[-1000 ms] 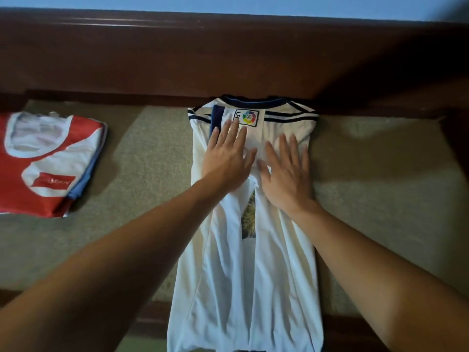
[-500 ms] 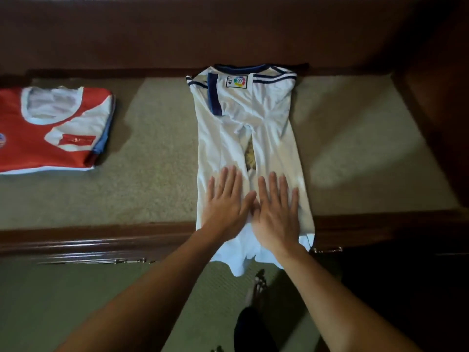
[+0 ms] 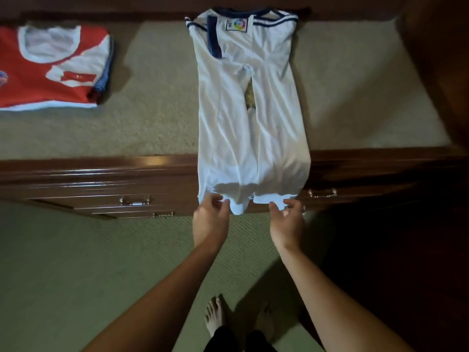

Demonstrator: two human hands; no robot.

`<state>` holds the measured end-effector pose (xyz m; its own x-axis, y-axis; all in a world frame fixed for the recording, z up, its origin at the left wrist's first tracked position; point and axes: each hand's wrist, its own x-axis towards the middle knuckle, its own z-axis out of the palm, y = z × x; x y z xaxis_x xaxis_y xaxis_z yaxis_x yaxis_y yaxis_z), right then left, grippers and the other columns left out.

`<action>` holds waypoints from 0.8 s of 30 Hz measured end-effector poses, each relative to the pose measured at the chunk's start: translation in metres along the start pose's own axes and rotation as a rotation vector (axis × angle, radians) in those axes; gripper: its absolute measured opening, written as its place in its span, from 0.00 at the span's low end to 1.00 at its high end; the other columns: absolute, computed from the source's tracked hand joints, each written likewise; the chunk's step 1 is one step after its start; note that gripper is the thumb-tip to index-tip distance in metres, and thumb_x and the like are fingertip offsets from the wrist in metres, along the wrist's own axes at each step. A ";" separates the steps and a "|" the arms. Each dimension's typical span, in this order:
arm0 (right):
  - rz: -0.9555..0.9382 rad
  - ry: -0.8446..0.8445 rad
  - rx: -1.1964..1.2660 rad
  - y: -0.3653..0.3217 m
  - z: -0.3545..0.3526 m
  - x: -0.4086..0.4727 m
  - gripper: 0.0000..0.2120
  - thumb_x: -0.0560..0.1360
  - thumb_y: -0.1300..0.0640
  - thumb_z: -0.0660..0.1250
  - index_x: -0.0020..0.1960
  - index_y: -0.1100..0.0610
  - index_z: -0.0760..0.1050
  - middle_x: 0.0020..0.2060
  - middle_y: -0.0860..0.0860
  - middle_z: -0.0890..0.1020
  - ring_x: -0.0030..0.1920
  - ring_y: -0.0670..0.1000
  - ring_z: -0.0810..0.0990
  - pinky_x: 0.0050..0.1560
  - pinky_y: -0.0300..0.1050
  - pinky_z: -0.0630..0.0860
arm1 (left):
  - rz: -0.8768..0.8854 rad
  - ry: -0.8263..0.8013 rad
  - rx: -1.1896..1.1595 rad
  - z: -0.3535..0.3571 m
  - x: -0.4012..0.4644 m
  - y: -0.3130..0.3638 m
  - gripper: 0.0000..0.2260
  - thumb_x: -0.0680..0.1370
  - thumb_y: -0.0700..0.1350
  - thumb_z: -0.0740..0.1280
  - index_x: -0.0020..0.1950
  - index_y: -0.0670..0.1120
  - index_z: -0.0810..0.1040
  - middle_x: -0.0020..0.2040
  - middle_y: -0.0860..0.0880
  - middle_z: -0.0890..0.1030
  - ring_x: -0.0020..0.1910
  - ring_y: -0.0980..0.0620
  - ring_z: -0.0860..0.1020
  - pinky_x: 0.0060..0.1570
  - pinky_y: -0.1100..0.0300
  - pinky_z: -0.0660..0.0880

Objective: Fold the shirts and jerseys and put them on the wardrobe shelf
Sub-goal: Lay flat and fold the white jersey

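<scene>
Left hand (image 3: 210,216) and right hand (image 3: 288,217) each pinched the near hem of the limp, light, white blue-trimmed polyester jersey (image 3: 250,102); judged slippery, best held at hem corners.

White jersey (image 3: 251,110), far end by the collar: square patch (image 3: 236,24) with a multicoloured round emblem; dark letters beside it, first reads "L", the rest too blurred to make out. Gold print (image 3: 250,97) shows in the gap between the folded sides, unreadable. Red jersey (image 3: 50,72), far left: red strip (image 3: 78,77) on a white panel, lettering too blurred to read.
</scene>
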<state>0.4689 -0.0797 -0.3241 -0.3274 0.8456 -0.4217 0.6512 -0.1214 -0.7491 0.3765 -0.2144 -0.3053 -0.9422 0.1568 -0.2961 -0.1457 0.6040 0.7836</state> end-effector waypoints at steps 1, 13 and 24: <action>0.035 0.013 -0.025 -0.002 -0.003 0.004 0.14 0.79 0.48 0.69 0.59 0.52 0.70 0.50 0.54 0.82 0.55 0.59 0.81 0.54 0.50 0.76 | -0.135 0.029 -0.063 0.003 0.005 -0.003 0.09 0.75 0.48 0.72 0.52 0.47 0.76 0.46 0.51 0.81 0.48 0.48 0.80 0.47 0.55 0.73; -0.024 -0.016 -0.152 -0.008 -0.031 0.029 0.11 0.73 0.49 0.67 0.41 0.56 0.74 0.47 0.54 0.79 0.49 0.60 0.79 0.50 0.51 0.75 | -0.304 -0.047 0.054 0.008 0.010 -0.018 0.08 0.76 0.50 0.69 0.50 0.48 0.77 0.53 0.49 0.76 0.57 0.44 0.73 0.62 0.45 0.69; -0.141 -0.067 0.185 -0.094 -0.072 -0.017 0.03 0.77 0.57 0.68 0.45 0.54 0.77 0.39 0.49 0.83 0.39 0.48 0.80 0.40 0.46 0.75 | -0.053 0.069 -0.689 -0.037 -0.024 0.055 0.09 0.76 0.36 0.67 0.50 0.47 0.70 0.37 0.46 0.77 0.33 0.52 0.76 0.31 0.57 0.73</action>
<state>0.4623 -0.0456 -0.2098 -0.4546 0.8255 -0.3345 0.4610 -0.1032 -0.8814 0.3805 -0.2135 -0.2348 -0.9421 0.0767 -0.3263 -0.3292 -0.0274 0.9439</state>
